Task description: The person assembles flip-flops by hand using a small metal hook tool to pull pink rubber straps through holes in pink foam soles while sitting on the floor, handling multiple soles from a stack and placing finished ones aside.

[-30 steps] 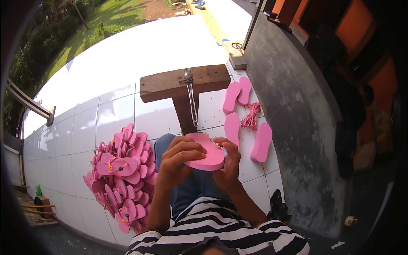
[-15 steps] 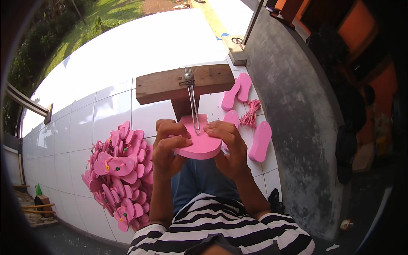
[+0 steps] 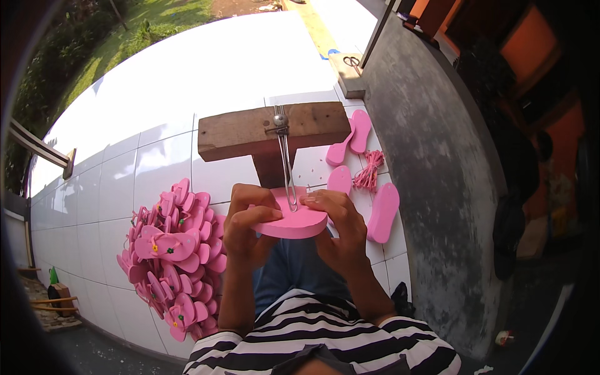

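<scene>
Mottled grey wall [image 3: 431, 169] at right — sunlit grass [image 3: 164, 26], upper left.

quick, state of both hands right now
Left hand: closed, holding the pink sandal sole by its left edge.
Right hand: closed, holding the sole's right edge.

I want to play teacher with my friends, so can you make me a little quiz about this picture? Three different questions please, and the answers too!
1. True or false: the pile of pink sandals is to the left of the person's two hands.

2. Which tool lies on the small block beside the grey wall?
A. a hammer
B. scissors
C. a paintbrush

3. Fill in the missing word: the left hand and the right hand are holding one pink sandal ____ between them.

Key: 1. True. 2. B. 3. sole.
</scene>
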A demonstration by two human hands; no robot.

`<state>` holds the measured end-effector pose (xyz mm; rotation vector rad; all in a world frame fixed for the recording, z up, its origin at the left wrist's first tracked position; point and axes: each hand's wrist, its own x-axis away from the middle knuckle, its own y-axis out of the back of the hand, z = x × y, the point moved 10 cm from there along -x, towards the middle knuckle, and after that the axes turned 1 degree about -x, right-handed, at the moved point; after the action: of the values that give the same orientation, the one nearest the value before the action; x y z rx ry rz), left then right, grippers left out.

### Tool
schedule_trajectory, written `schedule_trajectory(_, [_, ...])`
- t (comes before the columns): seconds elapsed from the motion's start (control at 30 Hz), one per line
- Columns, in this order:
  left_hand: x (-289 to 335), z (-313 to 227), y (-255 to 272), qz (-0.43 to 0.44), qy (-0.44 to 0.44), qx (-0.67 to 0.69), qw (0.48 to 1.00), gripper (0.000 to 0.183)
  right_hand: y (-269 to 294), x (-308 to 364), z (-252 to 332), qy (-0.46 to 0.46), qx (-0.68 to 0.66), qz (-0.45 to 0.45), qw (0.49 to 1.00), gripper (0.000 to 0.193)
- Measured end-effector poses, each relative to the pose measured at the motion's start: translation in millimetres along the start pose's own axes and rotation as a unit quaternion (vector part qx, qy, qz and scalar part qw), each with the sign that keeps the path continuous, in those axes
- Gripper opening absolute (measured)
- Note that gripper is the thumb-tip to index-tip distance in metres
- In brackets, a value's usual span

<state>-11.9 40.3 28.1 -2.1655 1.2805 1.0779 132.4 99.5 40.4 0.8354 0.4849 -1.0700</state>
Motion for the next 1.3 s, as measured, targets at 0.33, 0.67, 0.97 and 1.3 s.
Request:
schedule_trajectory(0.33, [-16.4,0.6,-3.6,-0.013,0.222,-0.03,0.974,0.033,-2.3,2.9,-7.5,-0.156,-0.06,0.003,0.986,0.04])
schedule_trajectory(0.67, [-24.6,-2.9,-3.2,0.001,0.095,-0.299,0.95,0.032,-10.4,-2.1,-32.2,-0.127,-0.075,-0.052,0.988,0.042])
schedule_trajectory(0.97, [-55.7,43.8,-2.1,-0.021,0.081,-0.447,0.891,0.04,-21.4,-37.9,-69.1,-0.128,0.055,-0.115,0.984,0.048])
schedule_trajectory(1.3, [-96.1,15.4,-6.8,0.134,-0.048,-0.455,0.879,0.046,-48.8,19.0,-74.7,-0.214,-0.308,-0.093,0.922,0.026])
